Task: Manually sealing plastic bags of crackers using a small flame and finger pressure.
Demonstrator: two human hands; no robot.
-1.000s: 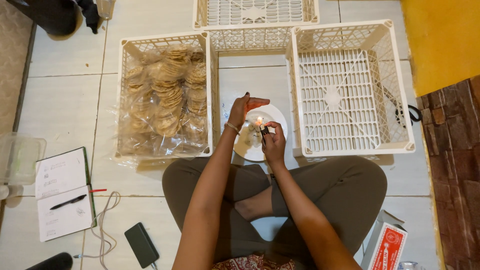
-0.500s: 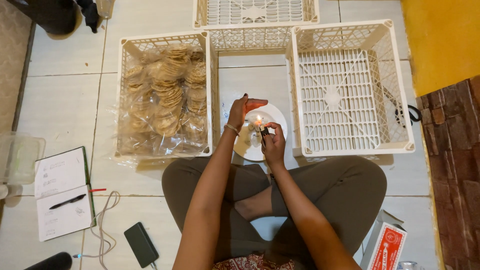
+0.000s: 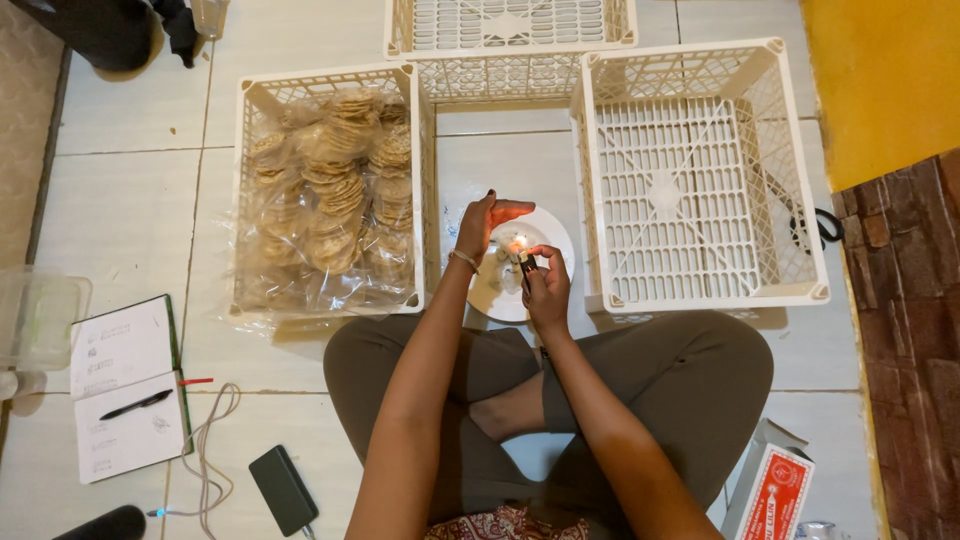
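Observation:
I sit cross-legged on a tiled floor. My right hand (image 3: 545, 285) holds a small dark lighter (image 3: 526, 264) with a flame (image 3: 517, 246) at its top, above a white plate (image 3: 555, 232) on the floor. My left hand (image 3: 483, 222) is cupped upright beside the flame, fingers together, holding nothing. A small pale object lies on the plate under the hands; I cannot tell what it is.
A cream plastic crate (image 3: 250, 190) on the left holds bagged round crackers (image 3: 335, 190). Another crate (image 3: 700, 170) stands on the right with nothing in it, a third (image 3: 510, 25) behind. An open notebook with a pen (image 3: 125, 385), a phone (image 3: 283, 490), a cable and a red-and-white box (image 3: 775, 495) lie near me.
My left hand has opened slightly and its fingers lean further over the flame. The right hand holds still with the lighter.

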